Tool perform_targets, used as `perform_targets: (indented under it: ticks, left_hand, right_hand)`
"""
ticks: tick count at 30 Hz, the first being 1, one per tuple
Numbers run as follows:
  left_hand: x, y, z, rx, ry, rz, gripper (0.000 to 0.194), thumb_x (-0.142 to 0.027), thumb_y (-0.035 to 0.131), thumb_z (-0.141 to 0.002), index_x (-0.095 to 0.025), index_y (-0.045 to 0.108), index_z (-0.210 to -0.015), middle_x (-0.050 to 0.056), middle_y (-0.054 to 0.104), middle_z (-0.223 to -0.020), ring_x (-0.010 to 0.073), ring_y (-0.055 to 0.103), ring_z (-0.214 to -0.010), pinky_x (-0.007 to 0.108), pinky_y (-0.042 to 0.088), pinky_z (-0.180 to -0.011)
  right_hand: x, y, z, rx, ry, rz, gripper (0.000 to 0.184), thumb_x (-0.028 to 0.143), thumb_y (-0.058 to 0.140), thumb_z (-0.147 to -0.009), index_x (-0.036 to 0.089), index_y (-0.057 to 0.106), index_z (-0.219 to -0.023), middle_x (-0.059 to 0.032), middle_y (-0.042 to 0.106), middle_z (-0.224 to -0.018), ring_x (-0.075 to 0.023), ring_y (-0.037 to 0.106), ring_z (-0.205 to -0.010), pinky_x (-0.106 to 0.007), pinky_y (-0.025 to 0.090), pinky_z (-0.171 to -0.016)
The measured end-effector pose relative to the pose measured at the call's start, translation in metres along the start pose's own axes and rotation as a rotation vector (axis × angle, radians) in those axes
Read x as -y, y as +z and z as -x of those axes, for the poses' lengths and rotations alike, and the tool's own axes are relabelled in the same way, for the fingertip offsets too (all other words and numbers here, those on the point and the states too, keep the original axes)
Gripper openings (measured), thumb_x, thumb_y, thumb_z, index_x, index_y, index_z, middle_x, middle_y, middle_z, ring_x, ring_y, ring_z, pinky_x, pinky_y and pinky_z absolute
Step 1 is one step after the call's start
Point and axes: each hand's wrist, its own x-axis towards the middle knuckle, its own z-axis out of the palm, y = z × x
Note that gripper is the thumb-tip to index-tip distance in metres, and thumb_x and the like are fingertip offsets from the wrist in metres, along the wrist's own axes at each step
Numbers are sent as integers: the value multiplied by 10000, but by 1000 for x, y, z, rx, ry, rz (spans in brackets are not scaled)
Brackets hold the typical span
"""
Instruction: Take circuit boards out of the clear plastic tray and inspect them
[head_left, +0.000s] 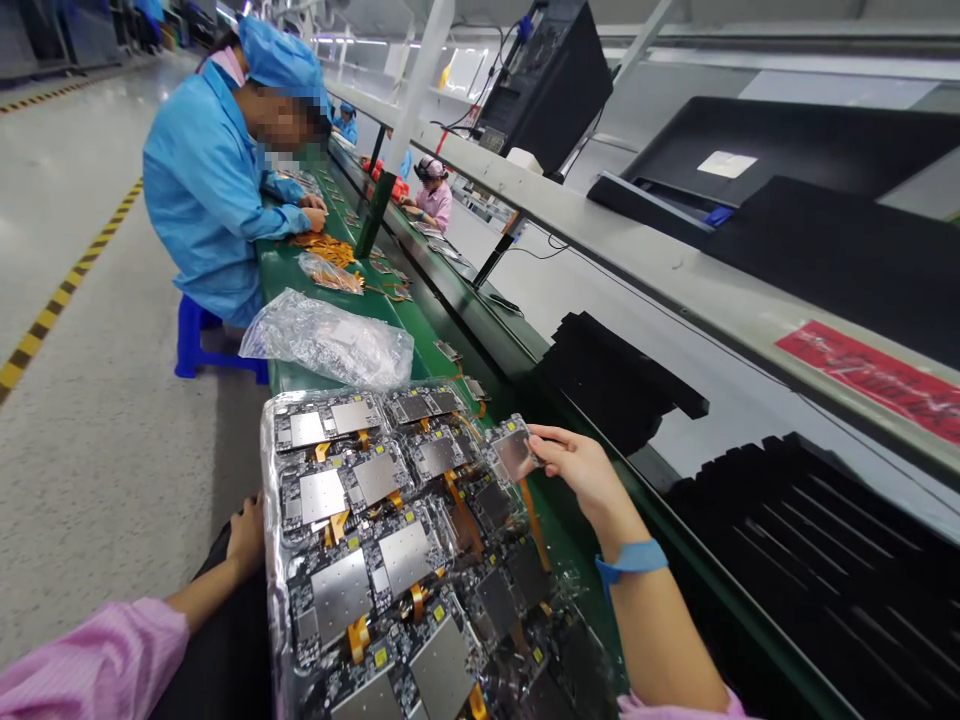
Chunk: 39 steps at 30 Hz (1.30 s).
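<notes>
A clear plastic tray [279, 560] in front of me holds several circuit boards [341, 590] with silver shields and orange flex cables. My right hand [581, 472], with a blue wrist strap, pinches one circuit board [514, 452] by its edge, lifted just past the tray's far right corner. My left hand [246, 535] rests on my lap against the tray's left edge, its fingers curled under and mostly hidden.
A crumpled clear plastic bag [330, 342] lies on the green bench [431, 345] beyond the tray. A co-worker in blue [210, 190] sits at the bench further along on a blue stool. Black foam trays [825, 560] sit on the right. A monitor [551, 80] hangs above.
</notes>
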Motion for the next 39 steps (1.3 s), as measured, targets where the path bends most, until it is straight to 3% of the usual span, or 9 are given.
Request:
perform_targets:
  ticks: [6, 11, 15, 18, 20, 23, 25, 31, 39]
  left_hand:
    - [-8, -12, -1, 63, -18, -100, 581, 72, 351, -834, -78, 663, -1300, 220, 654, -1289, 319, 607, -1144, 398, 534, -866]
    - [-13, -11, -5, 77, -17, -121, 626, 97, 290, -870, -99, 644, -1348, 208, 633, -1337, 328, 610, -1200, 408, 544, -900]
    - [-14, -9, -8, 64, -17, -94, 561, 63, 366, -895, -121, 652, -1340, 207, 649, -1300, 327, 629, -1168, 418, 559, -894]
    - [-15, -9, -8, 62, -16, -97, 541, 48, 385, -898, -143, 669, -1317, 187, 665, -1272, 321, 636, -1154, 411, 566, -875]
    - [-15, -9, -8, 60, -21, -120, 568, 66, 350, -893, -142, 668, -1315, 183, 668, -1272, 317, 632, -1168, 400, 564, -869]
    - [-16, -9, -8, 73, -28, -143, 584, 69, 317, -900, -117, 635, -1352, 191, 653, -1312, 320, 617, -1202, 404, 553, -892]
    - [-17, -11, -8, 87, -31, -144, 581, 60, 317, -908, -102, 609, -1382, 202, 636, -1346, 330, 606, -1225, 417, 545, -919]
    - [-20, -18, -5, 108, -23, -164, 667, 114, 275, -860, -118, 619, -1382, 200, 639, -1350, 324, 613, -1228, 417, 557, -922]
    - [-15, -7, -9, 94, -15, -174, 682, 129, 282, -836, -99, 612, -1388, 216, 643, -1336, 338, 619, -1215, 415, 548, -906]
  right_hand:
    - [-14, 43, -38, -42, 154, 112, 295, 249, 757, -758, 114, 793, -1018, -73, 725, -728, -122, 589, -575, -196, 401, -481]
    - [-27, 57, -51, -97, 165, 295, 191, 225, 721, -780, 139, 799, -931, -72, 718, -703, -180, 644, -641, -243, 449, -561]
    - [-27, 60, -42, -175, 139, 543, 146, 282, 685, -832, 220, 796, -903, -91, 757, -921, -278, 697, -915, -308, 478, -724]
    - [-18, 68, -28, -247, 24, 847, 246, 348, 566, -940, 238, 766, -1032, -94, 709, -1153, -295, 681, -1031, -332, 473, -781]
    - [-11, 76, -18, -256, -54, 932, 324, 436, 505, -985, 234, 745, -1068, -97, 659, -1231, -281, 675, -1045, -327, 473, -784]
    - [-4, 89, -6, -136, -79, 933, 469, 624, 461, -976, 237, 725, -944, -97, 665, -1099, -269, 671, -988, -321, 462, -740]
    - [-2, 96, 0, -57, -85, 951, 492, 662, 480, -955, 228, 683, -846, -100, 665, -1014, -276, 659, -977, -325, 449, -728]
    - [-5, 105, 3, -54, -129, 1051, 326, 484, 540, -974, 207, 637, -832, -123, 676, -1042, -288, 637, -1022, -340, 443, -794]
    - [-9, 115, 6, -58, -174, 1054, 335, 484, 502, -1016, 200, 653, -926, -128, 683, -1080, -276, 642, -1034, -329, 439, -826]
